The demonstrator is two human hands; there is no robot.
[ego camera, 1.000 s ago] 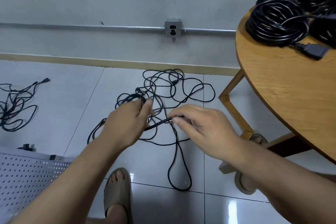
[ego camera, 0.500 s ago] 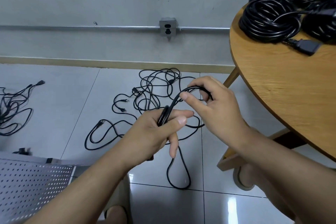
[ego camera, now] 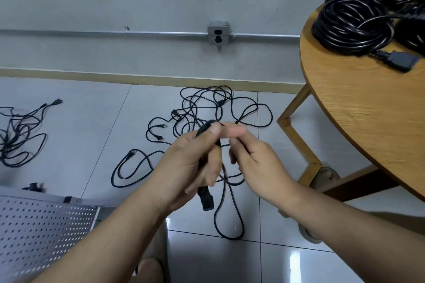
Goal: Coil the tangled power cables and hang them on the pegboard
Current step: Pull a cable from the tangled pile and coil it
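My left hand [ego camera: 190,163] grips a few gathered loops of a black power cable, and the cable's plug [ego camera: 207,201] hangs out below the palm. Beside it, my right hand [ego camera: 250,158] pinches the same cable near the top of the loops. The rest of this cable trails down to a loop [ego camera: 227,225] on the tiled floor. A tangle of black cables [ego camera: 207,108] lies on the floor behind my hands. The grey pegboard [ego camera: 41,225] lies flat at the lower left.
A round wooden table [ego camera: 368,110] at the right carries coiled black cables [ego camera: 354,23]. Another cable tangle [ego camera: 18,133] lies on the floor at the far left. A wall socket [ego camera: 218,35] sits on a metal conduit. My feet show near the bottom and beside the table leg.
My hands rose from the floor tangle and came together. The left hand now holds gathered loops with the plug hanging below, and the right hand has brought another length of cable over to them.
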